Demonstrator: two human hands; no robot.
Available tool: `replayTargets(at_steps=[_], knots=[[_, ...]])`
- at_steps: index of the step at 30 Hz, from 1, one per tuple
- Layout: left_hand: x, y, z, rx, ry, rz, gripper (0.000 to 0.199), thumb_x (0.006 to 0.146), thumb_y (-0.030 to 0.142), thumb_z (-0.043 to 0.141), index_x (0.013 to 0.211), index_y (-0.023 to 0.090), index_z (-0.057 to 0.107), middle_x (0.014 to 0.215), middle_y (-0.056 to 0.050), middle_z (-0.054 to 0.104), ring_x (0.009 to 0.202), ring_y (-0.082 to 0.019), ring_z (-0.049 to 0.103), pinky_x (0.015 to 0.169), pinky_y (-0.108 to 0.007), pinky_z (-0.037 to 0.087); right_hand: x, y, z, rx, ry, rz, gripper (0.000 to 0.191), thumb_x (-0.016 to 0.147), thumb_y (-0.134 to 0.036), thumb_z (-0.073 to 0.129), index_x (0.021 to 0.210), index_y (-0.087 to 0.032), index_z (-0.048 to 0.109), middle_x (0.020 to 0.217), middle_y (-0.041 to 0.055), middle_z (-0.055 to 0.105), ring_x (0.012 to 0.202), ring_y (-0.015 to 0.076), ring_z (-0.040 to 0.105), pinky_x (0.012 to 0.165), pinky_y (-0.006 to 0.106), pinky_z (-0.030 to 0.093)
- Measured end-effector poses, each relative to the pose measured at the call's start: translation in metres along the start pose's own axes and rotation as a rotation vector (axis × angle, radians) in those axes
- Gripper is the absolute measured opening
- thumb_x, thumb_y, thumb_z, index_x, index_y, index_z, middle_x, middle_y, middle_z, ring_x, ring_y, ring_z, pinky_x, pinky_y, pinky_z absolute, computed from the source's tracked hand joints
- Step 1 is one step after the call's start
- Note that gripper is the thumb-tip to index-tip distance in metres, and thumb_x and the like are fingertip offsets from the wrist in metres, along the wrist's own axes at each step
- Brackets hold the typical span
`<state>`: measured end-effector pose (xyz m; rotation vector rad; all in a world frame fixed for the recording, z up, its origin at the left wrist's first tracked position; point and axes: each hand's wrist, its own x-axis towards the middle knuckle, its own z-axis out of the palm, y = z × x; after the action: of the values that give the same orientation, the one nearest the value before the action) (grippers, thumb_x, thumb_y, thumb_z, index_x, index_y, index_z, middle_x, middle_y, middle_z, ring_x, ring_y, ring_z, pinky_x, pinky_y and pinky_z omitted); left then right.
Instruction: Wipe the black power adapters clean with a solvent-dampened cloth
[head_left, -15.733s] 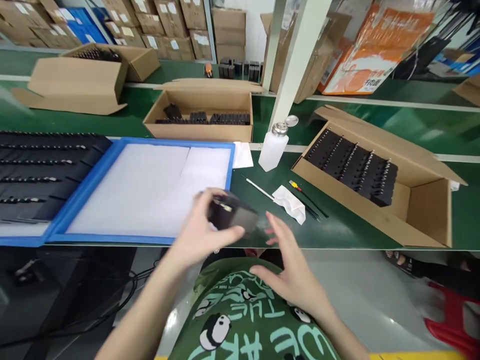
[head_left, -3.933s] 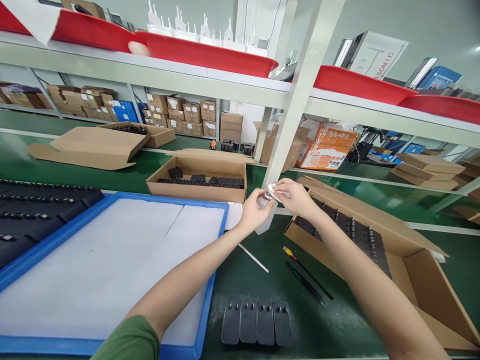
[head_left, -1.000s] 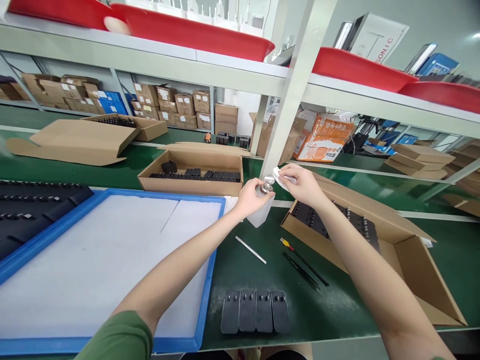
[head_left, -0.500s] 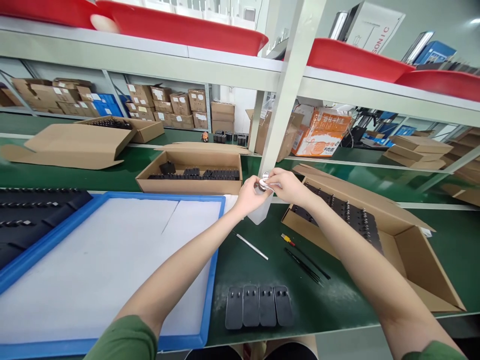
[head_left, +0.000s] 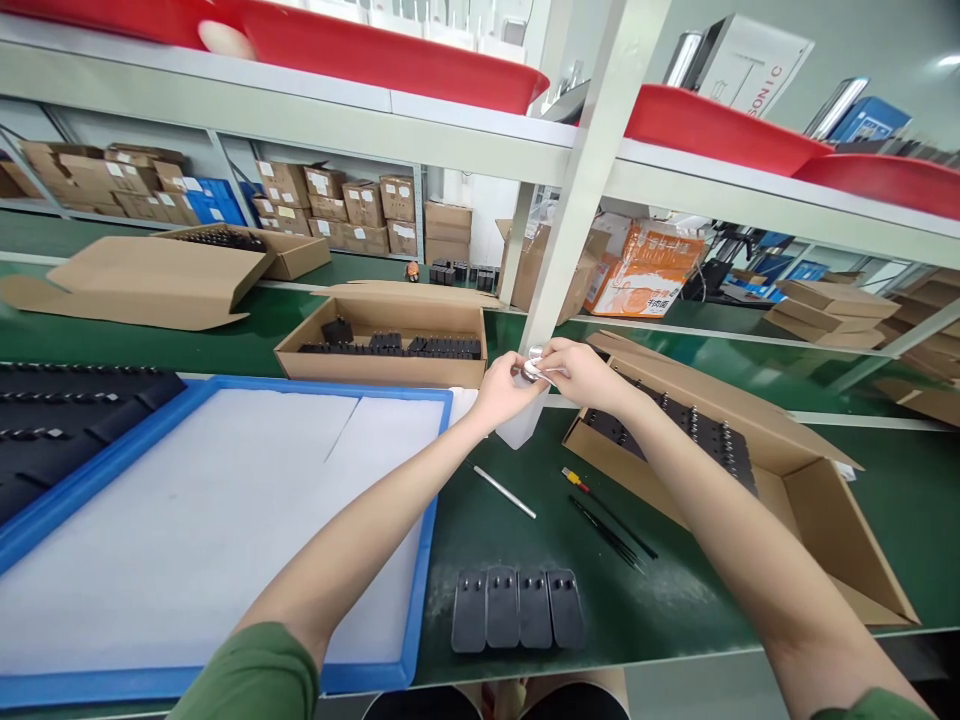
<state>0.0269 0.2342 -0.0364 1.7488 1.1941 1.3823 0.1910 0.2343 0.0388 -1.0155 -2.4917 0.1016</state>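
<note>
Both hands meet at the top of a translucent white bottle (head_left: 520,428) in front of the pale post. My left hand (head_left: 501,392) has its fingers closed around the bottle's metallic top (head_left: 534,354). My right hand (head_left: 582,374) pinches a small white cloth or tissue (head_left: 553,376) against that top. Below the bottle lies a silver pen-like tool (head_left: 505,491). Several black rectangular pieces with pins (head_left: 502,610) stand side by side near the table's front edge.
A blue-rimmed tray (head_left: 429,540) with a white surface fills the left. Open cardboard boxes (head_left: 379,370) (head_left: 844,530) hold black parts. Black tweezers (head_left: 604,532) and a cable with a yellow end (head_left: 615,514) lie on the green table. A pale post (head_left: 574,200) rises behind the hands.
The view has shifted slightly. Both hands remain at the bottle top, with little visible movement of the fingers.
</note>
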Motion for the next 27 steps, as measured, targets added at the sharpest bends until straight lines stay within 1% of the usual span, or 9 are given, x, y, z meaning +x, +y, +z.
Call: replayTargets(at_steps=[6, 10, 14, 19, 21, 22, 24, 26, 27], knots=[[0.001, 0.004, 0.001, 0.022, 0.016, 0.016, 0.027, 0.075, 0.033, 0.080, 0.086, 0.019, 0.060, 0.093, -0.003, 0.068, 0.092, -0.021, 0.064, 0.084, -0.037, 0.050, -0.001, 0.001, -0.006, -0.006, 0.077, 0.046, 0.030, 0.084, -0.007, 0.053, 0.087, -0.021, 0.079, 0.095, 0.0075, 0.068, 0.087, 0.0195, 0.065, 0.077, 0.029, 0.048], [0.001, 0.000, 0.004, 0.048, 0.017, 0.003, 0.026, 0.078, 0.031, 0.080, 0.090, 0.016, 0.061, 0.092, -0.002, 0.066, 0.090, -0.020, 0.063, 0.084, -0.038, 0.051, -0.003, 0.002, -0.003, 0.007, 0.040, 0.038, 0.027, 0.081, -0.005, 0.058, 0.081, -0.022, 0.079, 0.091, 0.0062, 0.069, 0.083, 0.0188, 0.066, 0.077, 0.028, 0.048], [0.001, -0.002, 0.005, 0.042, 0.023, 0.010, 0.022, 0.085, 0.032, 0.075, 0.094, 0.016, 0.062, 0.095, -0.002, 0.066, 0.091, -0.018, 0.063, 0.087, -0.039, 0.052, -0.003, 0.001, -0.002, 0.014, 0.076, 0.051, 0.027, 0.085, -0.006, 0.055, 0.085, -0.020, 0.079, 0.094, 0.0077, 0.068, 0.087, 0.0191, 0.065, 0.077, 0.028, 0.047], [-0.002, -0.005, 0.003, 0.042, 0.000, -0.019, 0.025, 0.082, 0.033, 0.077, 0.091, 0.016, 0.061, 0.094, -0.003, 0.066, 0.090, -0.019, 0.063, 0.087, -0.039, 0.051, -0.002, 0.003, 0.000, 0.059, 0.052, 0.047, 0.027, 0.081, -0.003, 0.059, 0.080, -0.021, 0.079, 0.084, 0.0046, 0.067, 0.079, 0.0168, 0.063, 0.071, 0.026, 0.045], [-0.004, -0.006, 0.003, 0.032, -0.007, -0.030, 0.031, 0.079, 0.036, 0.078, 0.096, 0.018, 0.060, 0.101, -0.005, 0.067, 0.096, -0.020, 0.064, 0.089, -0.037, 0.050, -0.001, 0.005, -0.001, 0.076, 0.101, 0.070, 0.027, 0.083, -0.004, 0.058, 0.083, -0.021, 0.079, 0.088, 0.0053, 0.067, 0.082, 0.0176, 0.063, 0.073, 0.027, 0.045], [-0.005, -0.007, 0.003, 0.026, -0.010, -0.038, 0.038, 0.077, 0.038, 0.080, 0.102, 0.019, 0.059, 0.106, -0.007, 0.068, 0.100, -0.022, 0.064, 0.090, -0.037, 0.050, 0.000, 0.006, -0.002, 0.081, 0.141, 0.088, 0.027, 0.084, -0.005, 0.056, 0.085, -0.020, 0.079, 0.093, 0.0064, 0.067, 0.085, 0.0185, 0.063, 0.076, 0.028, 0.046], [-0.008, -0.010, 0.003, 0.020, -0.022, -0.063, 0.058, 0.071, 0.041, 0.084, 0.117, 0.021, 0.055, 0.117, -0.009, 0.067, 0.109, -0.024, 0.064, 0.091, -0.036, 0.050, -0.001, 0.006, -0.002, 0.094, 0.200, 0.115, 0.027, 0.085, -0.007, 0.054, 0.086, -0.019, 0.079, 0.097, 0.0080, 0.067, 0.089, 0.0199, 0.063, 0.079, 0.029, 0.046], [-0.013, -0.012, 0.003, 0.032, -0.046, -0.097, 0.072, 0.065, 0.042, 0.088, 0.124, 0.022, 0.051, 0.121, -0.011, 0.067, 0.111, -0.028, 0.065, 0.090, -0.037, 0.050, -0.003, 0.004, 0.003, 0.115, 0.203, 0.117, 0.023, 0.086, -0.012, 0.058, 0.085, -0.020, 0.080, 0.092, 0.0070, 0.067, 0.087, 0.0201, 0.064, 0.080, 0.030, 0.048], [-0.015, -0.012, 0.003, 0.044, -0.059, -0.116, 0.073, 0.064, 0.041, 0.089, 0.123, 0.022, 0.051, 0.121, -0.012, 0.067, 0.110, -0.029, 0.066, 0.089, -0.038, 0.051, -0.005, 0.002, 0.007, 0.126, 0.198, 0.116, 0.018, 0.086, -0.017, 0.063, 0.086, -0.021, 0.080, 0.090, 0.0064, 0.067, 0.086, 0.0202, 0.065, 0.080, 0.030, 0.049]])
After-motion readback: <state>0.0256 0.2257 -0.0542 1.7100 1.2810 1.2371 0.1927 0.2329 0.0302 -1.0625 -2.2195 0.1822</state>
